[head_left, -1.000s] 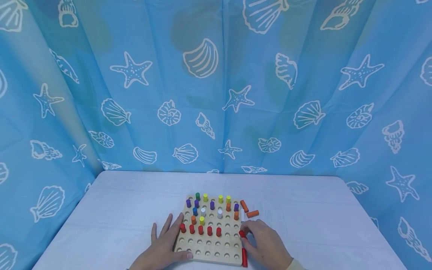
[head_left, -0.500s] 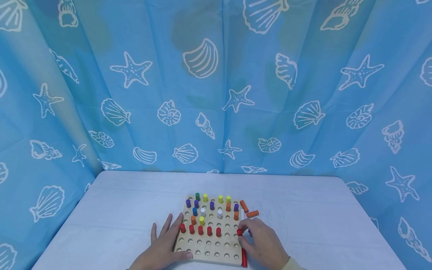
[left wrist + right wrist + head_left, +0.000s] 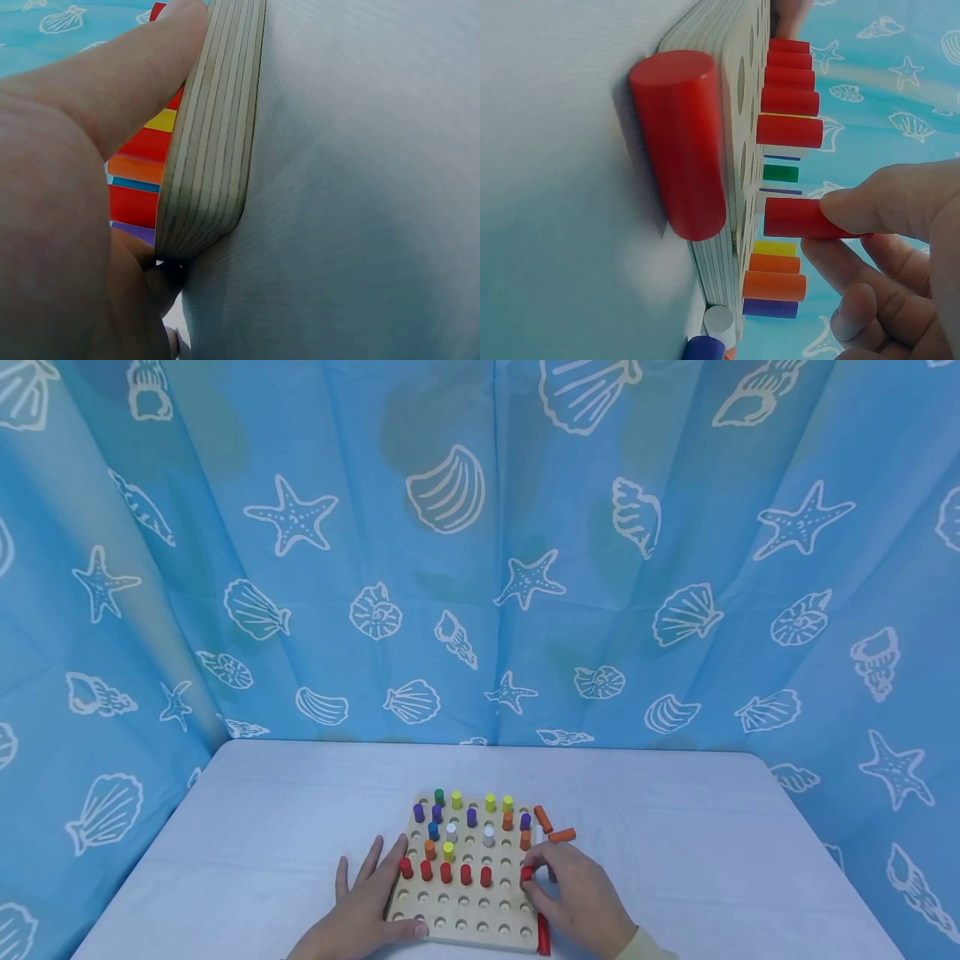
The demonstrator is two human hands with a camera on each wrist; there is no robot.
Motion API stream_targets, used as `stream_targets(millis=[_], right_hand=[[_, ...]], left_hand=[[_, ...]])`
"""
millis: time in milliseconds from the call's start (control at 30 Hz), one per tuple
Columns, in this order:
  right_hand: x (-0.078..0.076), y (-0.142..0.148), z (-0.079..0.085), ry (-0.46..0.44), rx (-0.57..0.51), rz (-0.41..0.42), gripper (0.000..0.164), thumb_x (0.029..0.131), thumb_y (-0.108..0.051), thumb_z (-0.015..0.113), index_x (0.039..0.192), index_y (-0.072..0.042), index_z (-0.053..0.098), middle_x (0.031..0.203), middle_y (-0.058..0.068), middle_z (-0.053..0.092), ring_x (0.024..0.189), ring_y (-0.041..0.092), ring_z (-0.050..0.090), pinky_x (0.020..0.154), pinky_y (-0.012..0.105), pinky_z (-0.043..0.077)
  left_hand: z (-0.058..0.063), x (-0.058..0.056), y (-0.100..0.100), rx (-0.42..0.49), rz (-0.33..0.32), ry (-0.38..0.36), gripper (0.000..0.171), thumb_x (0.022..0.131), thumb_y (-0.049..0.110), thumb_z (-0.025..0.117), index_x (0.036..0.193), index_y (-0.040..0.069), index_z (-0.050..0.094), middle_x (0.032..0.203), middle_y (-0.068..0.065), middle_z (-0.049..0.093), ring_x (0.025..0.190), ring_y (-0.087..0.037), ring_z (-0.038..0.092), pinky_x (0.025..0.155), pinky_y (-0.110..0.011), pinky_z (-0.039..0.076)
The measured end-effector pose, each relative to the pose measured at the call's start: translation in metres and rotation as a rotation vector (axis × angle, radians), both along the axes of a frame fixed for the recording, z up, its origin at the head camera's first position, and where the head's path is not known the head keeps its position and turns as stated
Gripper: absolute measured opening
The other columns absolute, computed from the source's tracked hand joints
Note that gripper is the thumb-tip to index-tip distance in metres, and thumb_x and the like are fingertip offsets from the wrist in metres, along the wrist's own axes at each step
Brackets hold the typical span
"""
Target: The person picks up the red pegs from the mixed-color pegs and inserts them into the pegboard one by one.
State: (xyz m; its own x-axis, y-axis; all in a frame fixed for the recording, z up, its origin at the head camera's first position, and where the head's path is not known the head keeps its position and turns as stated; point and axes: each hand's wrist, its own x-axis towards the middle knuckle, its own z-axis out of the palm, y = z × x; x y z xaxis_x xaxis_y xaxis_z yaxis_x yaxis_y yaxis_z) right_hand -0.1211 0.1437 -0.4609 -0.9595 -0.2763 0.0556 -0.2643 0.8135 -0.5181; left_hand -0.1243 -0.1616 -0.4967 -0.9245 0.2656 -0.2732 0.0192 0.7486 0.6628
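Observation:
A wooden pegboard (image 3: 442, 910) with rows of round holes lies on the white table. My right hand (image 3: 585, 893) pinches a red peg (image 3: 791, 217) between thumb and fingers over the board's right-hand column, the peg standing on end close to the surface. In the same row, several red pegs (image 3: 446, 872) stand upright to its left. My left hand (image 3: 356, 914) rests against the board's left side with fingers spread, its thumb at the near edge. The left wrist view shows the board's layered side (image 3: 214, 127) beside the thumb.
Upright yellow, purple, orange, white, blue and green pegs fill some holes farther back. Two orange pegs (image 3: 562, 835) lie past the board's right side. Along that side lie a red peg (image 3: 679, 142), a white peg (image 3: 719, 322) and a dark blue peg (image 3: 705, 348). A shell-patterned curtain (image 3: 480, 568) hangs behind the table.
My right hand has moved slightly left with the red peg, from beside the board's right edge to over its right-hand column. The left hand has stayed in place.

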Motion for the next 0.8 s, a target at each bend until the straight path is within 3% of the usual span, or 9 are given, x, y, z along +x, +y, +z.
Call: stream_targets(millis=[500, 800], right_hand=[[-0.0056, -0.0025, -0.0043, 0.019, -0.069, 0.066, 0.018, 0.086, -0.021, 0.079, 0.098, -0.021, 0.067, 0.088, -0.013, 0.063, 0.071, 0.004, 0.050, 0.060, 0.022, 0.045], [-0.0057, -0.0069, -0.0064, -0.021, -0.071, 0.060, 0.017, 0.087, -0.023, 0.079, 0.098, -0.023, 0.067, 0.084, -0.015, 0.059, 0.070, 0.003, 0.050, 0.060, 0.021, 0.045]], left_hand=[[0.0008, -0.0003, 0.0011, -0.007, 0.008, -0.002, 0.124, 0.071, 0.066, 0.080, 0.160, 0.006, 0.020, 0.162, -0.020, 0.028, 0.152, -0.043, 0.000, 0.109, -0.071, -0.018], [-0.0004, -0.0004, 0.0006, -0.009, 0.007, 0.010, 0.124, 0.070, 0.065, 0.081, 0.160, 0.005, 0.021, 0.162, -0.020, 0.029, 0.152, -0.043, 0.001, 0.109, -0.071, -0.017]])
